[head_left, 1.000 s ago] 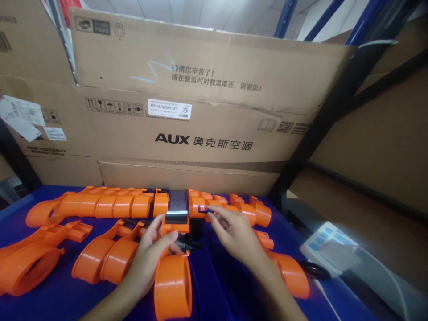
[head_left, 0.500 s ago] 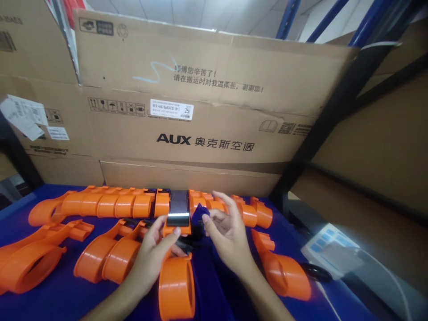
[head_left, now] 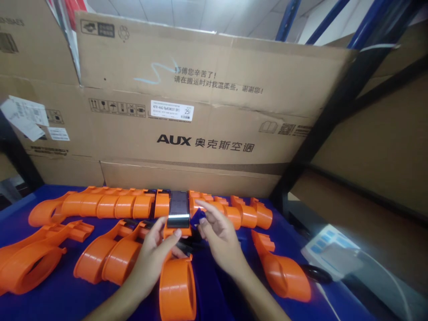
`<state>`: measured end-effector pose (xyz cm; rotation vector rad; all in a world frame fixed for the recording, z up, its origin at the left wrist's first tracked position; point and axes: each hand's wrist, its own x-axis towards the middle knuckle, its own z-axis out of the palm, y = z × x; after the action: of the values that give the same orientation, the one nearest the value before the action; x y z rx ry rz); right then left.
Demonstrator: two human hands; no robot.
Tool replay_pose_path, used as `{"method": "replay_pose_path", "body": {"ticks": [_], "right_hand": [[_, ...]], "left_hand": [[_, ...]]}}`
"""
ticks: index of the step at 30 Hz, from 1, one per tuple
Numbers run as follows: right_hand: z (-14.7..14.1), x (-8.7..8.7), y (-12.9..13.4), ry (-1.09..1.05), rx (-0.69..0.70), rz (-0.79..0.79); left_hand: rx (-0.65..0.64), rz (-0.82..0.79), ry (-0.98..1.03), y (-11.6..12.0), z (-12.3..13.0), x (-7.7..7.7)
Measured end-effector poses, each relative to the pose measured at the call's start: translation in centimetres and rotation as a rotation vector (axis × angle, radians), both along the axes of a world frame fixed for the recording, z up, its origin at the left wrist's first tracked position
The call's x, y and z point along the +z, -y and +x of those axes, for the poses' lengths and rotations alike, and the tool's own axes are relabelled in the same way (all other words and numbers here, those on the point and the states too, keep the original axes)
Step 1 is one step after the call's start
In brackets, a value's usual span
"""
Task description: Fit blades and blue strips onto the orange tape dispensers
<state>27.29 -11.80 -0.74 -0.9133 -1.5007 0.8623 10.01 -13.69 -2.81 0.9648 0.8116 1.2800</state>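
Note:
My left hand (head_left: 152,254) is closed around an orange tape dispenser (head_left: 177,287), thumb on its front edge. The dispenser's round hub hangs below that hand, while its black plate (head_left: 179,205) points up, with a bright toothed blade (head_left: 178,218) along the lower end. Just right of the plate, my right hand (head_left: 222,243) pinches a small dark blue plastic piece (head_left: 198,217) between thumb and fingers. The piece is close to the dispenser's side; whether they touch, I cannot tell. Fingers hide part of both things.
Several orange dispensers (head_left: 106,206) stand in a row at the back of the blue table (head_left: 63,303). More lie at left, and a single dispenser (head_left: 287,276) is at right. A white-and-blue box (head_left: 332,249) with a cable sits far right. Behind rises a cardboard wall (head_left: 214,111).
My right hand has moved slightly left, bringing the blue piece closer to the black plate, and its raised fingers have come down. My left hand and the dispenser have hardly moved.

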Motion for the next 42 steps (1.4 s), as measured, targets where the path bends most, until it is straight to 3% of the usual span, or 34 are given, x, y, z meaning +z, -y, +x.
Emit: {"method": "replay_pose_path", "body": {"ticks": [6,12,17,31,38,42], "right_hand": [[0.3,-0.1,0.2,0.343,-0.057,0.091],[0.8,0.4,0.4,0.455,-0.063,0.12],[0.4,-0.2,0.3,0.366,-0.16,0.053],[0.3,-0.9,-0.4,-0.168,0.004,-0.13],[0.4,-0.1,-0.1,-0.002,-0.113,0.103],[0.6,0.3,0.4,0.121,-0.158,0.135]], "left_hand": [[0.005,-0.029,0.084,-0.2,0.1,0.2],[-0.012,0.002,0.066,-0.2,0.1,0.0],[-0.028,0.005,0.0,-0.1,0.1,-0.3],[0.011,0.028,0.005,-0.2,0.0,-0.2],[0.046,0.037,-0.028,-0.5,0.0,-0.3],[0.036,0.037,-0.018,-0.5,0.1,-0.4]]}}
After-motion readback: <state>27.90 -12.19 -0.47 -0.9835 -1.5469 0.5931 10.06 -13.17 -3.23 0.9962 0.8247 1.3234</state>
